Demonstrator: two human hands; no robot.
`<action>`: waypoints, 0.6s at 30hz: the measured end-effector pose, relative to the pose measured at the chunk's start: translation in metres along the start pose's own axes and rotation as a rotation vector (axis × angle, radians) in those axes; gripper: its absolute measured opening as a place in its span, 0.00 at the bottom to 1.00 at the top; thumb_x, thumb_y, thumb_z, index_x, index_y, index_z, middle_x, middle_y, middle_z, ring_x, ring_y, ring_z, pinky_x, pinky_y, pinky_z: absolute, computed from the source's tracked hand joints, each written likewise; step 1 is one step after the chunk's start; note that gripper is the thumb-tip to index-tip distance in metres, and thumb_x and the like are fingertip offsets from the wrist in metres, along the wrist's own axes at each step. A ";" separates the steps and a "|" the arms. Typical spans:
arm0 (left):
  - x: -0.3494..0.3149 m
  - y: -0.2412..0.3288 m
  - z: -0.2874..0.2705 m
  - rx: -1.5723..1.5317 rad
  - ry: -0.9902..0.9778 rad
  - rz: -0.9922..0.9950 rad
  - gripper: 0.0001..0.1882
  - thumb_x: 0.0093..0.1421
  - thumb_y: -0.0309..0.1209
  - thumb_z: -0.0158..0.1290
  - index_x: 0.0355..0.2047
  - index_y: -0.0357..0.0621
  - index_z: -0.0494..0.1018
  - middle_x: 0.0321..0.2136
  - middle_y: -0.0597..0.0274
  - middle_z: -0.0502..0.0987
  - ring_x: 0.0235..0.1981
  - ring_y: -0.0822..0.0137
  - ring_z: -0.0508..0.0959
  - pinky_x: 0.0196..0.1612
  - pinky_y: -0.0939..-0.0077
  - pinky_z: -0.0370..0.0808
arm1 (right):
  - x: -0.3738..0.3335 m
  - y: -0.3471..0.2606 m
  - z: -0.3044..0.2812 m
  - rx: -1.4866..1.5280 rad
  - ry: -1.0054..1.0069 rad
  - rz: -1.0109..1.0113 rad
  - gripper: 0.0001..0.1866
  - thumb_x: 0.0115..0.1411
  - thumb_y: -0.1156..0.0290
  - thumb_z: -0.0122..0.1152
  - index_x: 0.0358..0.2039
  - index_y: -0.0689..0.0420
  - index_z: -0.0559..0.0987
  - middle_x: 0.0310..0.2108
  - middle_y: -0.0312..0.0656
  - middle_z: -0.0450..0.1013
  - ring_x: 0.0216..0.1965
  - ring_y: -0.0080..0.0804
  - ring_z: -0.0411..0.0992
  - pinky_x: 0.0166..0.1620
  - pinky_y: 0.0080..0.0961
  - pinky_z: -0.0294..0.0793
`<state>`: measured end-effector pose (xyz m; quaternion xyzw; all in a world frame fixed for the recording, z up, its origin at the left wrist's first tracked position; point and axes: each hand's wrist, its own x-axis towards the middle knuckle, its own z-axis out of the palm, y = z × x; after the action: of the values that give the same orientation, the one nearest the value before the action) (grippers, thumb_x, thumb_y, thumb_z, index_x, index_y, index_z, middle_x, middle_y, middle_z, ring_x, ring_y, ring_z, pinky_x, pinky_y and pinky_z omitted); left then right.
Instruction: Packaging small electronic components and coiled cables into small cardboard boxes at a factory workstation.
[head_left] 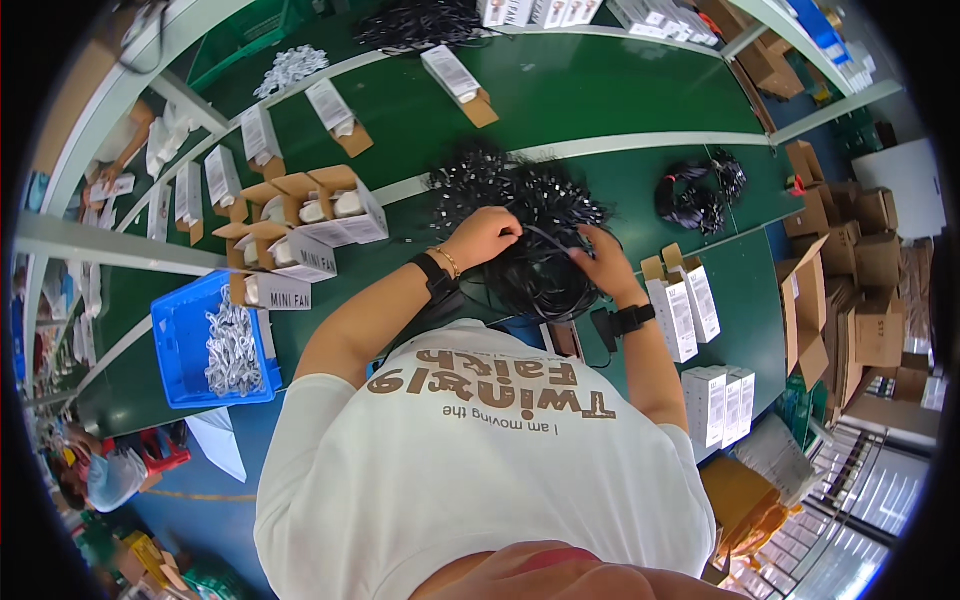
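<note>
A big bundle of thin black cables (541, 283) lies on the green table right in front of my body, its shiny connector ends (515, 185) fanned out on the far side. My left hand (484, 236) is closed at the bundle's left edge, fingertips pinching a strand of black cable. From there the strand runs across to my right hand (606, 264), whose thumb and fingers are bent round it at the right edge of the bundle. Dark bands sit on both wrists. The exact grip of the right fingertips is partly hidden.
Left of me stand a blue bin (178, 352) of white cables and several open white boxes (345, 222). Upright white boxes (672, 318) stand at the right, near another black cable bundle (690, 200). A white rail (640, 145) crosses behind; brown cartons (875, 270) are stacked far right.
</note>
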<state>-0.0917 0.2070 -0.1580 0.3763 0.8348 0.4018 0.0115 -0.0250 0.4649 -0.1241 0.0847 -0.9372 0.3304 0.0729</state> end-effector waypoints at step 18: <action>-0.049 0.101 -0.170 -0.996 0.061 -0.132 0.14 0.65 0.37 0.44 0.38 0.38 0.71 0.28 0.65 0.72 0.32 0.68 0.75 0.37 0.75 0.73 | 0.091 -0.348 -0.065 0.759 -0.361 -0.371 0.11 0.66 0.67 0.44 0.42 0.61 0.71 0.38 0.42 0.73 0.27 0.21 0.68 0.34 0.18 0.71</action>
<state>-0.0489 0.1033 0.0120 0.2597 0.5637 0.7606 0.1906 -0.0365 0.2292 0.1545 0.3281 -0.7164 0.6118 -0.0697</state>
